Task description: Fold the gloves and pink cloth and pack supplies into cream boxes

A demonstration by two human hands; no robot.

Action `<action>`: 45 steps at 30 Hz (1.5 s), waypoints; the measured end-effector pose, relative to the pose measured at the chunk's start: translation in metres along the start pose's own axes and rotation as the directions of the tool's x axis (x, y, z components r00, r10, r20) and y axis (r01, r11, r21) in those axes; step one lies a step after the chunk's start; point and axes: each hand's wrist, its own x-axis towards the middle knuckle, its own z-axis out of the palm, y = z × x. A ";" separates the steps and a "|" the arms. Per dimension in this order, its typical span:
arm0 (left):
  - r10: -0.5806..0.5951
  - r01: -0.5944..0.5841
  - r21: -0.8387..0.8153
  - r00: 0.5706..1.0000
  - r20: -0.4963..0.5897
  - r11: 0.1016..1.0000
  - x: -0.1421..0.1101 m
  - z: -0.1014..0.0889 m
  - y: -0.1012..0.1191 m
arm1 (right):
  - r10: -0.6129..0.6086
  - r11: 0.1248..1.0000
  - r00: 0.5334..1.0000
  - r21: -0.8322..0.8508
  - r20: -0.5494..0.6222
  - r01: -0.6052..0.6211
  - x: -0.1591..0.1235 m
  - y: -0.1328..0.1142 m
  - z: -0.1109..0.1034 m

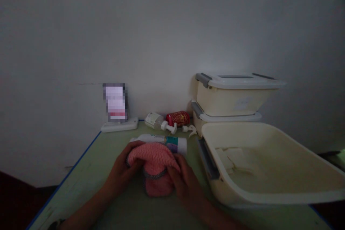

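Evidently the pink cloth [155,156], at six o'clock in view, is only partly doubled over, its edges unaligned; the left hand [122,170] and right hand [185,181] grasp its sides. A white cylindrical container [182,145] lies at twelve o'clock from it, an open bin [269,198] holding pale items at three.

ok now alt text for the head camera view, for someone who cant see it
Two bare hands, left and right, hold a folded pink cloth over a green table. Behind lie bottles and a red can; open and lidded cream bins stand right.
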 end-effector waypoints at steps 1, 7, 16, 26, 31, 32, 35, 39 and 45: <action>-0.016 0.016 0.014 1.000 -0.026 1.000 0.001 -0.001 0.001 | -0.009 1.000 1.000 -0.014 0.023 0.009 -0.001 -0.001 0.000; -0.162 0.153 -0.086 0.982 -0.102 0.984 0.006 -0.003 0.004 | 0.014 0.998 1.000 -0.060 0.002 -0.014 -0.003 -0.001 0.000; -0.144 0.136 -0.088 0.985 -0.099 0.987 0.009 -0.003 0.002 | 0.043 0.997 0.999 -0.057 -0.017 -0.044 -0.003 -0.001 0.000; -0.145 0.140 -0.063 0.985 -0.094 0.988 0.008 -0.003 0.002 | 0.048 0.998 0.999 -0.040 0.014 -0.047 -0.003 -0.003 0.000; -0.156 0.154 -0.034 0.983 -0.099 0.988 0.009 -0.003 0.002 | 0.049 0.998 0.999 -0.040 -0.007 -0.049 -0.001 -0.002 0.000; -0.160 0.158 -0.026 0.982 -0.100 0.987 0.010 -0.003 0.002 | 0.044 0.998 0.999 -0.036 -0.007 -0.044 -0.001 -0.001 0.000; -0.163 0.165 0.008 0.980 -0.111 0.986 0.011 -0.004 0.003 | 0.029 0.999 1.000 -0.024 0.008 -0.029 0.002 0.002 0.000; -0.175 0.178 0.009 0.977 -0.126 0.984 0.011 -0.002 0.008 | 0.018 1.000 1.000 -0.018 -0.018 -0.018 0.004 0.003 -0.001; -0.326 0.281 -0.269 0.935 -0.140 0.921 0.013 -0.002 0.003 | -0.057 0.993 0.991 0.097 -0.124 0.069 0.005 0.001 -0.001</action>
